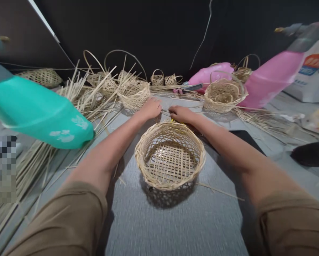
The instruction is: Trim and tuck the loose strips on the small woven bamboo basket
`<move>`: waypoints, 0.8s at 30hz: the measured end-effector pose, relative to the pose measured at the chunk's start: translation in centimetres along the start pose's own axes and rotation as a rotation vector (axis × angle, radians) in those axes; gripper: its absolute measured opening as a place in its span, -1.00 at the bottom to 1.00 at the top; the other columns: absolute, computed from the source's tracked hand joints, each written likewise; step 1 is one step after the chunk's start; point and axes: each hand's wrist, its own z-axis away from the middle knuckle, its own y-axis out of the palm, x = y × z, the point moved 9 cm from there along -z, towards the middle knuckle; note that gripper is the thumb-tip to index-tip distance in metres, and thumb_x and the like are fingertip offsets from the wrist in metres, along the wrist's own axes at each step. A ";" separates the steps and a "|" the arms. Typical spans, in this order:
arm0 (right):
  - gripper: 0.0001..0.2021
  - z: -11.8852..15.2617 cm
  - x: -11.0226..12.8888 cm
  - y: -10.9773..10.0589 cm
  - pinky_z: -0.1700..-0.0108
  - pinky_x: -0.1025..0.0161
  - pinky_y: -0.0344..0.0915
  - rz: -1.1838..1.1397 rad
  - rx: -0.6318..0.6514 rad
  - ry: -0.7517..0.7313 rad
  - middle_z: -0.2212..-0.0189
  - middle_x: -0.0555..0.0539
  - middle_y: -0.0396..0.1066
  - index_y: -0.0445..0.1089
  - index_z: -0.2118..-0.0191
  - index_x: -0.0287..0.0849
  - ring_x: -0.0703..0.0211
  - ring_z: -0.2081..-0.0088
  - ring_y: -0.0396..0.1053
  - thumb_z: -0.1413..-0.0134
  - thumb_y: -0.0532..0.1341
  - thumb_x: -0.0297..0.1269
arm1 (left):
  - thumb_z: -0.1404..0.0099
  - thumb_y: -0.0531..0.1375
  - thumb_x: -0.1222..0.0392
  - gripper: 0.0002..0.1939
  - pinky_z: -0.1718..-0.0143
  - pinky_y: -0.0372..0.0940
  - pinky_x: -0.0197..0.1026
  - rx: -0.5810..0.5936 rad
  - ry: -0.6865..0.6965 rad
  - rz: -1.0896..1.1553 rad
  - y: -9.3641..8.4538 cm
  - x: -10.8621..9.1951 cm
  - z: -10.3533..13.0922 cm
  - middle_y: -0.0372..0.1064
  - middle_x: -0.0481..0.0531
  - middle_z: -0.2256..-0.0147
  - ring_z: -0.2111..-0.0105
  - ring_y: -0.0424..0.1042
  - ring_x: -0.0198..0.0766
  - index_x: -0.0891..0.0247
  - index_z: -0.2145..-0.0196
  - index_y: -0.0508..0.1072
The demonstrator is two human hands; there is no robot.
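Note:
A round basket (170,156), woven from pale bamboo-like strips, sits upright in front of me between my forearms. Its open weave shows the lattice bottom. My left hand (152,107) reaches past its far rim, fingers curled down beside a larger woven basket (134,93). Close by on the right, my right hand (183,114) is low at the surface with its fingers bent together. Thin strips (165,111) run between the two hands; whether the fingers grip them is hard to see. Something small and yellow (172,121) shows below my right hand, mostly hidden.
A teal spray bottle (44,110) leans in from the left above long loose strips (28,170). A pink spray bottle (274,80) and a handled basket (223,96) stand at right. Small baskets (157,78) line the dark back wall. A single strip (220,192) lies nearer.

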 end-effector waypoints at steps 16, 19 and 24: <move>-0.70 1.2 0.1 -4.6 -0.08 -0.02 0.18 0.047 -0.267 0.018 0.03 -0.23 0.52 0.53 0.06 -0.18 -0.12 -0.07 0.36 -0.28 0.07 -0.33 | -0.33 0.06 0.31 -0.63 -0.08 0.28 -0.04 0.048 0.031 -0.298 -2.6 2.4 6.4 0.48 0.26 0.04 -0.02 0.42 0.00 0.35 -0.01 0.53; -0.69 1.4 -1.0 -6.8 -0.06 -0.04 0.19 0.062 -0.327 0.011 0.06 -0.27 0.49 0.56 0.09 -0.21 -0.16 -0.05 0.35 -0.27 0.08 -0.31 | -0.31 0.07 0.38 -0.53 -0.17 0.24 -0.03 -0.014 0.006 -0.304 -3.0 2.1 7.2 0.39 0.28 -0.10 -0.13 0.35 0.00 0.36 -0.15 0.44; -0.74 2.4 -4.0 -9.5 0.01 -0.07 0.25 0.072 -0.481 0.091 0.22 -0.24 0.50 0.57 0.24 -0.20 -0.17 0.08 0.38 -0.16 0.11 -0.37 | -0.32 0.09 0.31 -0.52 -0.21 0.22 0.06 -0.104 -0.124 -0.348 -5.6 3.4 10.3 0.37 0.31 -0.09 -0.15 0.32 0.10 0.38 -0.18 0.41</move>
